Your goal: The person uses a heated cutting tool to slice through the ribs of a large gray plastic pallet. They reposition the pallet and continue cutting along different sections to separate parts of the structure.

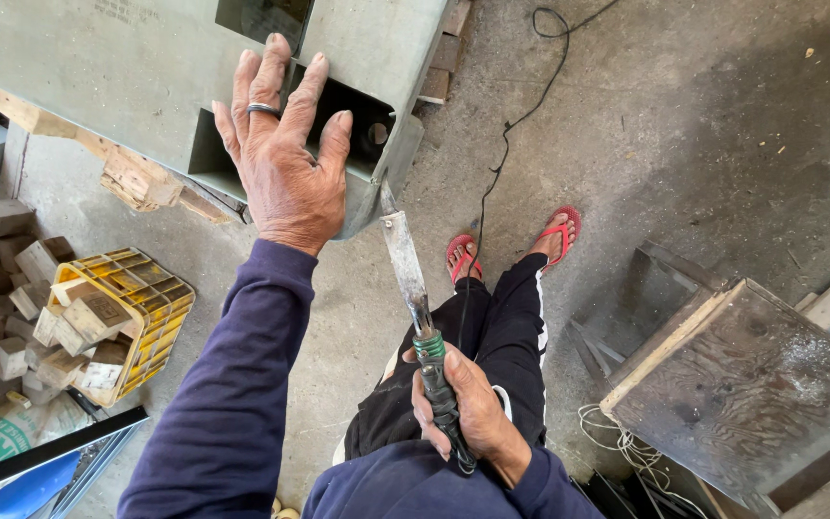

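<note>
Concrete floor (684,125); printed sack (2,432) at bottom-left edge, yellow crate (151,298) of wood blocks (88,322) beside it. Left hand (285,159) spread flat, released, on grey-green panel (117,67). Right hand (468,408) clenched on blade tool (410,279), tip near panel's lower corner

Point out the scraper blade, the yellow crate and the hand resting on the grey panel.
scraper blade (403,258), head view, middle of the flat metal blade.
yellow crate (158,306), head view, its right-hand rim.
left hand (285,173), head view, back of the hand, flat against the grey panel (98,77).
</note>
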Available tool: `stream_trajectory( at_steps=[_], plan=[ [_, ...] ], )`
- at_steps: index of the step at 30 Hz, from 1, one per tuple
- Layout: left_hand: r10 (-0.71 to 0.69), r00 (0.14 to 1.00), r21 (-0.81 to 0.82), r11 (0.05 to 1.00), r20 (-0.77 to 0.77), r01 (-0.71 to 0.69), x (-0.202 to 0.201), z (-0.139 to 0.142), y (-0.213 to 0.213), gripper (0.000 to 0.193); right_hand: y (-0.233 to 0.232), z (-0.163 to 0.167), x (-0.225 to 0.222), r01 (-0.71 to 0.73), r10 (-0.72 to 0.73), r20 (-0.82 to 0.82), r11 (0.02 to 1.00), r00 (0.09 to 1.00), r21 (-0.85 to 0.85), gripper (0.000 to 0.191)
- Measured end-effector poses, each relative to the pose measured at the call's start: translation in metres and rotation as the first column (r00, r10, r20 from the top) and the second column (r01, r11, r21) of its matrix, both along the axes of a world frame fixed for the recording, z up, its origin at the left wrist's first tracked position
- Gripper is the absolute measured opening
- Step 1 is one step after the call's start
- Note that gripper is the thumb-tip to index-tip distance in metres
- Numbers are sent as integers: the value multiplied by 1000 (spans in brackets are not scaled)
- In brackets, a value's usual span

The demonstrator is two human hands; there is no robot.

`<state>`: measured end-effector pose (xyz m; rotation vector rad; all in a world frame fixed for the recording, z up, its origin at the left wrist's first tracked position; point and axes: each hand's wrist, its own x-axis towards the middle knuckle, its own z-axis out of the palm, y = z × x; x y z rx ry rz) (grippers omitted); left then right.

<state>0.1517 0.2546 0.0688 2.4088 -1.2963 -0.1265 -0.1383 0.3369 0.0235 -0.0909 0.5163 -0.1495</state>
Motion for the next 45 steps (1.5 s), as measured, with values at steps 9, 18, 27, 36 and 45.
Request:
stream_trajectory(
  at_steps=[9,18,27,36,45],
  plan=[
    [4,1000,24,1000,-2,-4,0,-1,-1,48,-4,-3,-3,-33,33,-11,999,999,-27,67],
    [5,1000,39,999,-6,-5,-2,-3,-1,50,-5,-6,-10,-61,61,-12,998,998,-18,65],
    [-3,1000,41,999,8,3,-1,-3,-1,51,-6,-7,-8,-79,76,-29,990,997,-114,64],
    [1,1000,55,998,6,-1,-2,-4,-2,51,-8,-8,-2,-80,72,-62,985,996,-152,64],
    [0,1000,40,999,10,-1,-2,-2,-2,51,-8,-7,-2,-88,75,-86,983,994,-159,64]
  ],
)
